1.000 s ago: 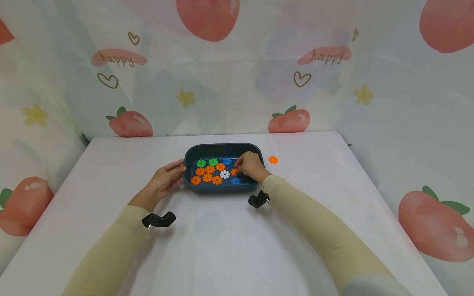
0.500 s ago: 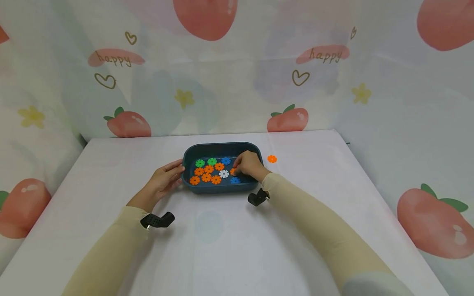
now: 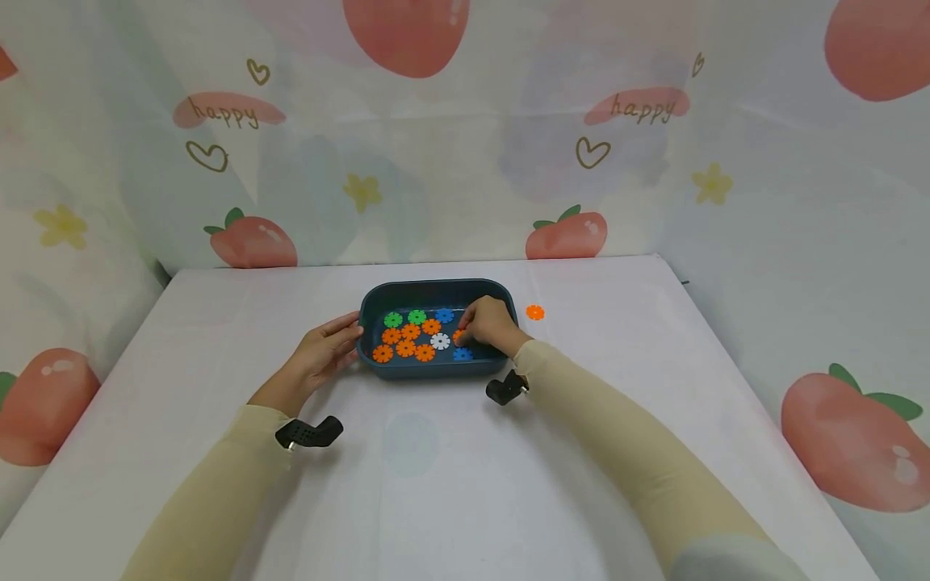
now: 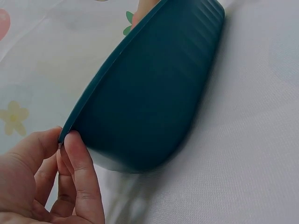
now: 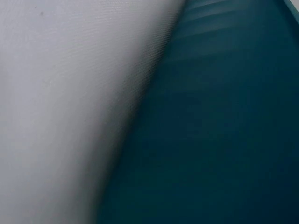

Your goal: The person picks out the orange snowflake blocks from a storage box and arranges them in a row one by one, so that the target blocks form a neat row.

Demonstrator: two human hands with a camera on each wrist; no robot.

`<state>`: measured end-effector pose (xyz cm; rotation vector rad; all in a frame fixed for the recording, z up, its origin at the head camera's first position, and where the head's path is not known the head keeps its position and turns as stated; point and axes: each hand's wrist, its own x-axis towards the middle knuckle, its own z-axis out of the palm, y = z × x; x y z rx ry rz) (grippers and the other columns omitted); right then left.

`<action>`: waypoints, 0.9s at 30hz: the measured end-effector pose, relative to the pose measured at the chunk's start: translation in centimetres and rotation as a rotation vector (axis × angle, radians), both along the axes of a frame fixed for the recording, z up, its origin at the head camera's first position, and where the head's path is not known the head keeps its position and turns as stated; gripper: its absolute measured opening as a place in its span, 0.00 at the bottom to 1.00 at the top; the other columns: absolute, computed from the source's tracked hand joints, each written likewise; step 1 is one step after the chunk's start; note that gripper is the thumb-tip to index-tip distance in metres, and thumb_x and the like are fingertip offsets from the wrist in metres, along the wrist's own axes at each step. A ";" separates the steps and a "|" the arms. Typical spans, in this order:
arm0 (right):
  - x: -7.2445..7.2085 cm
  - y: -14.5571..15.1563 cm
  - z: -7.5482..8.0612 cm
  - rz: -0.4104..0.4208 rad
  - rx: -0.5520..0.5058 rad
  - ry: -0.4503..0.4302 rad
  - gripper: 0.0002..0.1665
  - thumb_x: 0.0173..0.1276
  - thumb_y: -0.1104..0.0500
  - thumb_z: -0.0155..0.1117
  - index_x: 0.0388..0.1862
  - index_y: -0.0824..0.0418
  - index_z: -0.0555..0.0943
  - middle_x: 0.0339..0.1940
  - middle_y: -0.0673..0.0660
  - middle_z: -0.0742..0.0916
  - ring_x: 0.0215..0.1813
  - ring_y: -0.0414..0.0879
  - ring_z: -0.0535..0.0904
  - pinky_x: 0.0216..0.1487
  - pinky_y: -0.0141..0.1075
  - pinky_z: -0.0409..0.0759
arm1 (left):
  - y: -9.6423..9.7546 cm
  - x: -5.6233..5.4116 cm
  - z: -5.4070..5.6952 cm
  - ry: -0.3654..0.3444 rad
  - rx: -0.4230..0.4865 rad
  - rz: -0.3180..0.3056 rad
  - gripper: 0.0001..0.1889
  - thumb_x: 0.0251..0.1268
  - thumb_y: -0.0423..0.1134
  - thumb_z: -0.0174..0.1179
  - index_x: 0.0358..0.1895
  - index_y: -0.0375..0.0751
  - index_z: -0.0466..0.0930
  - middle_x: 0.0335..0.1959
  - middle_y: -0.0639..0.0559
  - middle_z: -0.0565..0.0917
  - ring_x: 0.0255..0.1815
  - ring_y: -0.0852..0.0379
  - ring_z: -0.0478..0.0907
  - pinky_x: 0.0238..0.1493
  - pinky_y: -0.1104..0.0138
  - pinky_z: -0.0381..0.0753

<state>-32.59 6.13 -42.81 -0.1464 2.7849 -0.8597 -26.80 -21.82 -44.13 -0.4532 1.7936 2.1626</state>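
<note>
A dark teal plastic basin point(image 3: 436, 372) stands on the white table, with several notched, flower-shaped plastic discs lying flat inside: orange point(image 3: 405, 348), green point(image 3: 393, 320), blue point(image 3: 445, 315) and white point(image 3: 440, 341). My left hand point(image 3: 324, 353) pinches the basin's left rim; in the left wrist view its thumb and fingers point(image 4: 81, 175) close on the edge. Reaching over the right side, my right hand point(image 3: 489, 323) has curled fingers pinching an orange disc point(image 3: 458, 335), which they partly cover. The right wrist view shows only the basin's outer wall point(image 5: 201, 130) and tablecloth, the hand being hidden.
One more orange disc point(image 3: 535, 312) lies on the table, just right of the basin. A patterned cloth backdrop point(image 3: 450, 161) rises behind the table and along both sides. White cloth point(image 3: 465, 484) covers the tabletop in front of the basin.
</note>
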 end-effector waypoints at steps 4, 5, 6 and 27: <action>0.0 -0.1 0.2 -0.016 0.008 -0.014 0.12 0.51 0.59 0.81 0.32 0.62 0.87 0.32 0.55 0.86 0.37 0.47 0.75 0.37 0.33 0.75 | 0.0 0.0 -0.1 0.000 -0.003 -0.003 0.29 0.70 0.38 0.60 0.73 0.47 0.66 0.57 0.53 0.80 0.43 0.66 0.81 0.40 0.75 0.83; 0.0 -0.1 0.2 -0.017 0.012 -0.014 0.12 0.51 0.58 0.81 0.32 0.62 0.87 0.33 0.55 0.86 0.38 0.47 0.75 0.38 0.33 0.76 | 0.1 0.1 -0.1 -0.001 -0.004 -0.001 0.29 0.70 0.38 0.60 0.73 0.47 0.67 0.56 0.54 0.80 0.43 0.66 0.81 0.40 0.74 0.83; 0.0 -0.1 0.3 -0.021 0.013 -0.015 0.12 0.51 0.59 0.81 0.31 0.62 0.87 0.33 0.55 0.86 0.38 0.47 0.75 0.39 0.34 0.76 | 0.1 0.1 -0.1 -0.002 -0.005 0.001 0.28 0.70 0.38 0.60 0.73 0.47 0.67 0.55 0.54 0.81 0.43 0.66 0.81 0.39 0.74 0.83; 0.1 -0.2 0.2 -0.045 -0.002 0.023 0.12 0.51 0.60 0.81 0.33 0.62 0.88 0.38 0.57 0.89 0.43 0.50 0.79 0.49 0.40 0.81 | 0.1 0.1 0.2 -0.002 0.030 0.000 0.29 0.70 0.37 0.61 0.73 0.46 0.66 0.47 0.58 0.83 0.42 0.66 0.82 0.39 0.74 0.84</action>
